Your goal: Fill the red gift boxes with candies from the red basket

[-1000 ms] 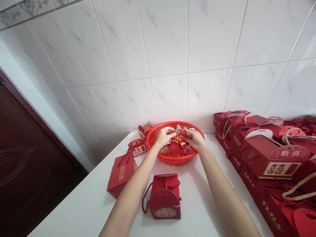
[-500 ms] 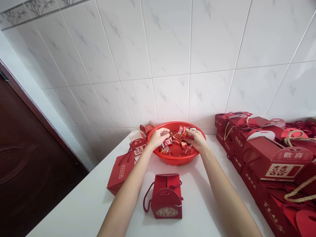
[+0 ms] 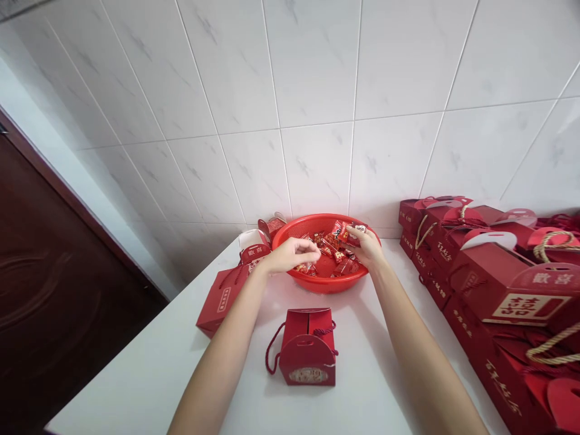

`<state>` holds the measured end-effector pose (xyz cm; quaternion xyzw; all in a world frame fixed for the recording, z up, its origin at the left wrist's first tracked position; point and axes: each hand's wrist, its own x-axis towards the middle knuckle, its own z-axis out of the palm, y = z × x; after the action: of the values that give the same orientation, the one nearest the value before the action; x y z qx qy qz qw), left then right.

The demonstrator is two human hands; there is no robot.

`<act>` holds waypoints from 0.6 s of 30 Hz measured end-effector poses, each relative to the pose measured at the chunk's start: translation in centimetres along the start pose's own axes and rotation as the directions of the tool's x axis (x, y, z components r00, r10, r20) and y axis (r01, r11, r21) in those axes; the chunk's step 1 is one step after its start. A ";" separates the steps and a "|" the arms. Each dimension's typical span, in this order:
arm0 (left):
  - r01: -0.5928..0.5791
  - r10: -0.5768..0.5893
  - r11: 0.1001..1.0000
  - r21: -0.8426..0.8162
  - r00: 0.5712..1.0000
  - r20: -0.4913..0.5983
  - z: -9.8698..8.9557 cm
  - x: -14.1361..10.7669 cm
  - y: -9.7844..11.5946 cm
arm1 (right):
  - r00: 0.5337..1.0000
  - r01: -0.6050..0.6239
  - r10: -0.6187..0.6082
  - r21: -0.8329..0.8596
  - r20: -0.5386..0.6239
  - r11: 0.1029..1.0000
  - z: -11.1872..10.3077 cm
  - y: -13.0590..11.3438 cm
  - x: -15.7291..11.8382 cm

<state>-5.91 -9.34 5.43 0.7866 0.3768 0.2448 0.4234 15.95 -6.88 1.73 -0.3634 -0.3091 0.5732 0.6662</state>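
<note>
My right hand (image 3: 369,246) is closed on wrapped candies (image 3: 347,232), red packets with white lettering, over the right side of a red plastic basket (image 3: 324,285). Above the basket's front left rim is my left hand (image 3: 294,255), its fingers curled and thumb drawn in; whatever it may hold is hidden. More small red wrapped candies (image 3: 333,249) lie loose in the basket, partly covered by my hands. Nearer to me, between my forearms, a small red gift box (image 3: 308,356) stands upright on the white table (image 3: 362,374), with a dark red rope handle hanging at its left.
Stacked red gift boxes (image 3: 502,281) with rope handles line the right side. Left of the basket stand a red paper bag (image 3: 222,299), an open box (image 3: 252,246) and another box (image 3: 272,226). A tiled wall (image 3: 317,163) rises behind; a dark door (image 3: 67,278) is at left.
My left hand has moved toward me and slightly right, from over the basket's inside to its front left rim. The right hand keeps its candies over the basket. The view has shifted slightly.
</note>
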 end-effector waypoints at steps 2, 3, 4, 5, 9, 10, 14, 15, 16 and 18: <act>-0.037 0.010 0.993 0.110 0.972 0.233 0.1 -2.2 2.3 | 1.000 0.008 -0.008 -0.017 0.001 1.000 0.0 0.0 0.0; -0.035 -0.020 0.985 0.169 0.948 0.318 0.1 -3.3 3.3 | 1.000 0.010 -0.010 -0.022 -0.003 1.000 0.1 -0.1 0.0; -0.030 -0.057 0.974 0.225 0.927 0.372 0.2 -4.3 4.3 | 1.000 0.013 -0.013 -0.024 -0.007 1.000 0.1 -0.1 -0.1; -0.026 -0.093 0.959 0.283 0.912 0.399 0.4 -5.1 5.0 | 1.000 0.015 -0.015 -0.025 -0.009 1.000 0.2 -0.2 -0.2; -0.013 -0.215 0.872 0.490 0.888 0.406 1.2 -7.4 6.3 | 0.999 0.032 -0.032 -0.019 0.028 0.999 0.9 -0.8 -0.8; 0.005 -0.247 0.850 0.526 0.887 0.391 1.4 -7.8 6.4 | 0.998 0.038 -0.037 -0.019 0.046 0.999 1.2 -1.1 -1.1; 0.074 -0.314 0.808 0.585 0.894 0.320 2.1 -8.4 5.9 | 0.983 0.072 -0.059 -0.070 0.172 0.995 2.1 -2.4 -2.6; 0.071 -0.303 0.813 0.578 0.900 0.315 2.2 -8.3 5.7 | 0.975 0.087 -0.064 -0.100 0.214 0.991 2.3 -2.7 -3.0; 0.064 -0.283 0.822 0.566 0.909 0.308 2.5 -8.2 5.5 | 0.964 0.104 -0.066 -0.136 0.259 0.985 2.5 -3.1 -3.5; 0.054 -0.234 0.841 0.538 0.933 0.273 3.1 -7.7 4.9 | 0.934 0.137 -0.055 -0.213 0.354 0.967 2.8 -3.7 -4.5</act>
<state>-6.46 -18.77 7.43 0.8702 0.4121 -0.0340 0.2681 14.95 -11.21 6.38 -0.3176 -0.5040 0.5541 0.5815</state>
